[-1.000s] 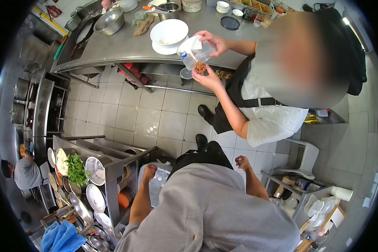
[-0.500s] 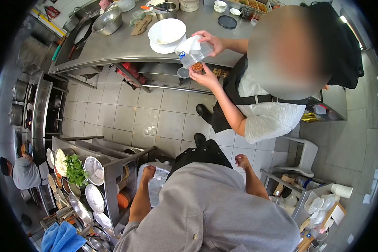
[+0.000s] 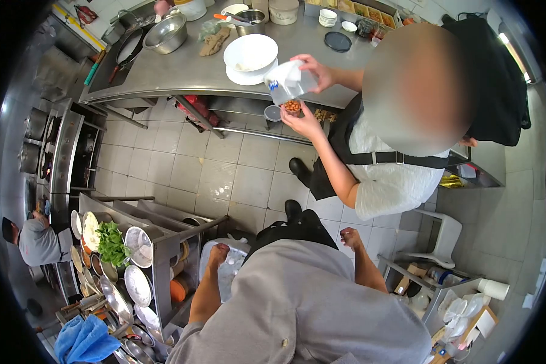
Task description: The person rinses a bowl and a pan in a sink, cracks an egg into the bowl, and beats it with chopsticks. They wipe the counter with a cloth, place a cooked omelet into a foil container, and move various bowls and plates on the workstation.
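Note:
My left hand point(image 3: 221, 251) hangs low with its fingers curled, beside a clear plastic tub point(image 3: 232, 267); it appears to hold nothing. Curled in as well, my right hand point(image 3: 349, 237) is at my other side with nothing visible in it. In front of me a co-worker tilts a clear plastic container point(image 3: 292, 83) with a blue mark. Under it, the co-worker's other hand holds a small cup of brown nuts or beans point(image 3: 292, 107). A white bowl point(image 3: 251, 53) stands behind them on the steel counter point(image 3: 170, 64).
To my left, a rack carries several metal pans point(image 3: 139, 285), leafy greens point(image 3: 111, 244) and a blue cloth point(image 3: 86, 341). Another person point(image 3: 39, 242) works beyond it near the stove point(image 3: 64, 155). At right are a white chair point(image 3: 440, 239) and a cluttered shelf point(image 3: 431, 303).
My view has shifted slightly, so the counter sits lower in the picture. The co-worker's container is still tilted over the cup. My hands remain low at my sides.

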`<action>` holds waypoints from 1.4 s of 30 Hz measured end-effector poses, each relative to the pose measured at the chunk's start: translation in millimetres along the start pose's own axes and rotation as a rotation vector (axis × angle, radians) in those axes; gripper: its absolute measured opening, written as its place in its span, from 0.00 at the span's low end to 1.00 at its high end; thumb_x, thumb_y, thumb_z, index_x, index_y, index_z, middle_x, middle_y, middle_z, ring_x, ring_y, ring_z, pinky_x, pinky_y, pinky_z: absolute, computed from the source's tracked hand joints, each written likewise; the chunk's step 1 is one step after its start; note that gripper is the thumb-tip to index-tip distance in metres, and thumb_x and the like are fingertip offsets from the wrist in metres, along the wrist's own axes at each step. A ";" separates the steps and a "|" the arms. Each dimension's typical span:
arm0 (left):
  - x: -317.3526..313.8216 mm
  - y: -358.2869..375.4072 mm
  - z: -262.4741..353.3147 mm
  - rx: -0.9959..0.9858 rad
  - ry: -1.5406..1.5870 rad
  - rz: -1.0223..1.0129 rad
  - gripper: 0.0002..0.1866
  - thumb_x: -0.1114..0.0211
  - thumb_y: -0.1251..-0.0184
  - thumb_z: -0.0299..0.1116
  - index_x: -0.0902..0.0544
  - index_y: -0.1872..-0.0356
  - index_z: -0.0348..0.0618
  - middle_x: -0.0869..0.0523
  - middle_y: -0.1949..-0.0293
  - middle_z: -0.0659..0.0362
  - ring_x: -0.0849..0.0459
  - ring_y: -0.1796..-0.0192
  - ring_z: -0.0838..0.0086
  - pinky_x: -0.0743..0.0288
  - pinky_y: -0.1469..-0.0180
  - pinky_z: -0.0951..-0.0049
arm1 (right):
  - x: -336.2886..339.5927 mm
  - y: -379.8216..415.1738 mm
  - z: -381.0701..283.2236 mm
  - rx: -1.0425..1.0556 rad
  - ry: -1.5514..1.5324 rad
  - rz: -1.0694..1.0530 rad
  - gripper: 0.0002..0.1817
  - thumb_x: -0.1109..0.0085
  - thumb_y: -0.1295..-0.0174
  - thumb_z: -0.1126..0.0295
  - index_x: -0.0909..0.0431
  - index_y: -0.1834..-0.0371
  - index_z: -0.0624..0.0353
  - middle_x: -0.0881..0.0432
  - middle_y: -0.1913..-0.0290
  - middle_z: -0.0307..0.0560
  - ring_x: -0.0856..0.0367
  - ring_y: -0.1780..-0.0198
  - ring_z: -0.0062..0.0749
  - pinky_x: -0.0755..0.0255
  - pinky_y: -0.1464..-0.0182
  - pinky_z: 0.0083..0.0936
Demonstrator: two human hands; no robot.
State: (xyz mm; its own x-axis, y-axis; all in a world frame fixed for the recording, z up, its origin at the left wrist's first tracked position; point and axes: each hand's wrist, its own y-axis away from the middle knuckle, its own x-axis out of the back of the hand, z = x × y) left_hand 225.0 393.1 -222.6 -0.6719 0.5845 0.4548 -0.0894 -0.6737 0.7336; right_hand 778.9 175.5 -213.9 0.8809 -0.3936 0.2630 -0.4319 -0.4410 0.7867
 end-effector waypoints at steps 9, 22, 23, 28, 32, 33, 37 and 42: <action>-4.7 2.9 58.0 -0.080 -0.037 0.022 0.09 0.36 0.43 0.32 0.14 0.69 0.36 0.12 0.72 0.54 0.16 0.67 0.71 0.23 0.61 0.71 | 8.1 -26.1 4.3 -0.015 -0.054 -0.009 0.09 0.51 0.48 0.78 0.20 0.69 0.56 0.22 0.77 0.40 0.22 0.77 0.28 0.31 0.79 0.27; 7.7 -68.1 147.8 -0.209 -0.220 0.129 0.10 0.41 0.42 0.33 0.15 0.69 0.40 0.15 0.68 0.41 0.13 0.60 0.51 0.21 0.57 0.60 | -97.7 -150.7 -440.3 -0.144 -1.717 -0.881 0.15 0.42 0.36 0.63 0.22 0.52 0.59 0.20 0.55 0.46 0.24 0.50 0.37 0.30 0.45 0.37; 13.3 -74.0 162.7 -0.230 -0.243 0.131 0.10 0.41 0.41 0.33 0.15 0.68 0.40 0.15 0.68 0.41 0.13 0.60 0.51 0.21 0.57 0.60 | -104.7 -159.9 -479.7 -0.250 -1.944 -0.896 0.16 0.41 0.36 0.61 0.22 0.51 0.60 0.20 0.54 0.47 0.25 0.48 0.38 0.30 0.42 0.38; 49.6 -131.0 186.8 -0.325 -0.288 0.045 0.09 0.40 0.41 0.32 0.13 0.67 0.41 0.14 0.71 0.45 0.13 0.61 0.52 0.20 0.59 0.61 | -97.6 -125.4 -497.2 -0.468 -2.239 -1.263 0.20 0.37 0.38 0.65 0.27 0.47 0.63 0.21 0.55 0.47 0.23 0.49 0.35 0.26 0.44 0.35; 83.4 -190.8 206.6 -0.393 -0.335 -0.063 0.09 0.38 0.43 0.32 0.14 0.66 0.41 0.13 0.68 0.45 0.12 0.59 0.54 0.20 0.58 0.60 | -96.4 -100.2 -517.1 -0.589 -2.403 -1.409 0.38 0.24 0.51 0.65 0.35 0.40 0.67 0.26 0.47 0.46 0.29 0.43 0.30 0.33 0.39 0.29; 90.4 -231.7 186.3 -0.530 -0.206 -0.130 0.06 0.36 0.43 0.29 0.15 0.66 0.39 0.13 0.69 0.48 0.12 0.61 0.61 0.20 0.60 0.64 | -94.5 -108.1 -513.1 -0.565 -2.391 -1.504 0.41 0.22 0.53 0.63 0.36 0.39 0.68 0.28 0.42 0.47 0.32 0.38 0.31 0.37 0.34 0.27; 161.0 -192.7 356.8 -0.743 0.059 -0.045 0.03 0.35 0.40 0.25 0.17 0.66 0.38 0.14 0.70 0.57 0.16 0.64 0.74 0.23 0.65 0.72 | -86.8 -231.4 -453.9 -0.434 -2.312 -1.314 0.33 0.30 0.44 0.53 0.30 0.46 0.67 0.21 0.55 0.49 0.25 0.46 0.42 0.35 0.37 0.35; 248.5 -177.3 529.8 -1.048 0.194 -0.002 0.01 0.36 0.37 0.23 0.19 0.66 0.37 0.18 0.70 0.60 0.23 0.69 0.79 0.28 0.65 0.79 | -201.5 -35.3 -140.5 -0.121 -0.474 0.122 0.11 0.39 0.42 0.68 0.20 0.61 0.63 0.19 0.69 0.43 0.22 0.68 0.29 0.28 0.65 0.26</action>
State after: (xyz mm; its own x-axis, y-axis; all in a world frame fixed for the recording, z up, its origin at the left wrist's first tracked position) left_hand 463.3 897.5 27.8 -0.7685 0.5659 0.2985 -0.6164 -0.7799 -0.1084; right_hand 643.8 383.7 -216.2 0.6287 -0.7716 0.0964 -0.4756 -0.2835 0.8327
